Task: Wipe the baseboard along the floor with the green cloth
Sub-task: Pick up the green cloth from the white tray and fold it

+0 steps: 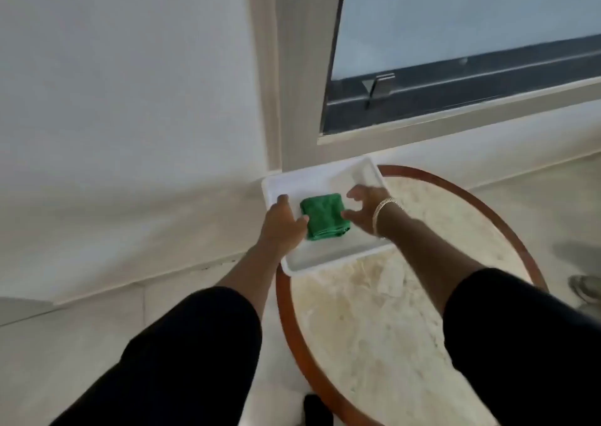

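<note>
Green cloth [325, 216] lies folded in our white tray [328, 256] on the round table [374, 321]; our left hand [282, 225] and right hand [366, 209] flank it, both open, thumbs at its edges.

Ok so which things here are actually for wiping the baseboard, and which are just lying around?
For the job: green cloth, baseboard, left hand, right hand.
Just there: white tray under the cloth, round table, window.
</note>
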Available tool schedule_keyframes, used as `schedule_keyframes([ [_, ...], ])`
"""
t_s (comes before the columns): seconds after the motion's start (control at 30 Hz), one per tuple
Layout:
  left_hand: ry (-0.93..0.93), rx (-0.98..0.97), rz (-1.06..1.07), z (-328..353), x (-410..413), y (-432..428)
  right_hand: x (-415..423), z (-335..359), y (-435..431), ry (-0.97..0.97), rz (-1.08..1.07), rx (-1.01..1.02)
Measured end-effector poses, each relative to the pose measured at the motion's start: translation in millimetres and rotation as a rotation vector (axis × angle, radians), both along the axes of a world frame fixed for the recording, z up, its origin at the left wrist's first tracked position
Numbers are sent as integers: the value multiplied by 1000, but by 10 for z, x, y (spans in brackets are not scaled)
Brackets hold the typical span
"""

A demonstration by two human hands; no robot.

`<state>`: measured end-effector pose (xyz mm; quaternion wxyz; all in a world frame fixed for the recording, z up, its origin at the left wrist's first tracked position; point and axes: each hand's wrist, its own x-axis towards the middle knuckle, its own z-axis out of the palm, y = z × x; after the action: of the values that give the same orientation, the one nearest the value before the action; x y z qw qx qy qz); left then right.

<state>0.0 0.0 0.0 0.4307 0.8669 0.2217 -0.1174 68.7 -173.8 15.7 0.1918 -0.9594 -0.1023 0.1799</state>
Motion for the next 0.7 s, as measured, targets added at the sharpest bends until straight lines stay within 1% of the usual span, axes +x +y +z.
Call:
schedule_keyframes([
  [0.07,30,-47,114,-253,120,-152,34,-251,13,49,3,-104],
  [0.13,106,-81,171,-415,206,-289,-5,-492,60,97,-30,-118],
  [0.2,146,-61,189,-556,329,-402,31,-701,101,111,-132,-37],
  [0.27,127,-40,226,-644,417,-445,72,-845,139,100,-199,8],
  [0.33,109,-88,284,-702,416,-457,42,-913,191,59,-224,18],
  [0.43,7,-213,349,-667,297,-407,-85,-869,225,-48,-271,115],
  [0.5,-83,-258,357,-544,162,-340,-246,-744,257,-105,-324,224],
  [0.57,-158,-302,373,-376,-32,-232,-457,-585,332,-175,-329,300],
  [0.7,-217,-443,409,-185,-584,203,-982,-221,637,-279,-327,392],
])
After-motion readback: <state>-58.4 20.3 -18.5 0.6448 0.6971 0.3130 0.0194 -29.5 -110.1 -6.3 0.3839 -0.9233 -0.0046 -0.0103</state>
